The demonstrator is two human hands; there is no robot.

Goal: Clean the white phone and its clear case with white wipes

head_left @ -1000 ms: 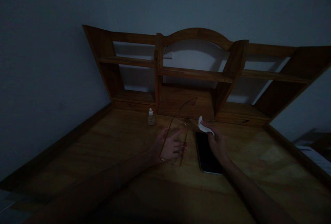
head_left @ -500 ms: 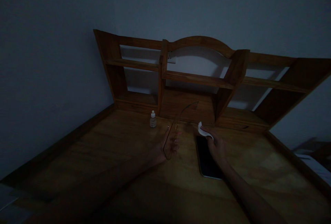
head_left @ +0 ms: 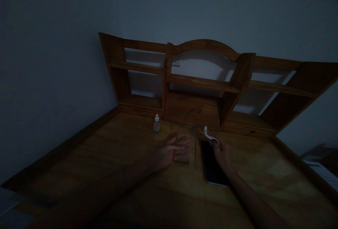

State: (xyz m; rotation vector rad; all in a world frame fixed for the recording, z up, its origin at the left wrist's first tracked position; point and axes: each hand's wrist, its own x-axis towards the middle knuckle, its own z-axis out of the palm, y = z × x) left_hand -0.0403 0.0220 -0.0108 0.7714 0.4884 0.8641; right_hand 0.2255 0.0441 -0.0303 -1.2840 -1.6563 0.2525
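My left hand [head_left: 167, 153] is above the middle of the desk, its fingers smeared by motion. It holds what look like thin-framed eyeglasses [head_left: 181, 158], blurred, with a clear lens area below the fingers and a thin line to the right. My right hand [head_left: 222, 155] pinches a folded white cloth [head_left: 211, 136], which sticks out to the upper left of the fingers. Beneath that hand lies a dark-screened tablet [head_left: 213, 169], partly covered by the hand and wrist. A small clear bottle [head_left: 156, 125] with a white cap stands upright beyond my left hand.
A wooden shelf unit [head_left: 203, 80] with several compartments rises along the back of the wooden desk [head_left: 137, 141]. A wall socket [head_left: 176, 61] shows through its middle opening. Raised edges border the desk at left and right. The room is dim.
My left hand has turned over and shifted slightly right, and the eyeglasses have turned with it. My right hand keeps the cloth in nearly the same place. The view has shifted slightly.
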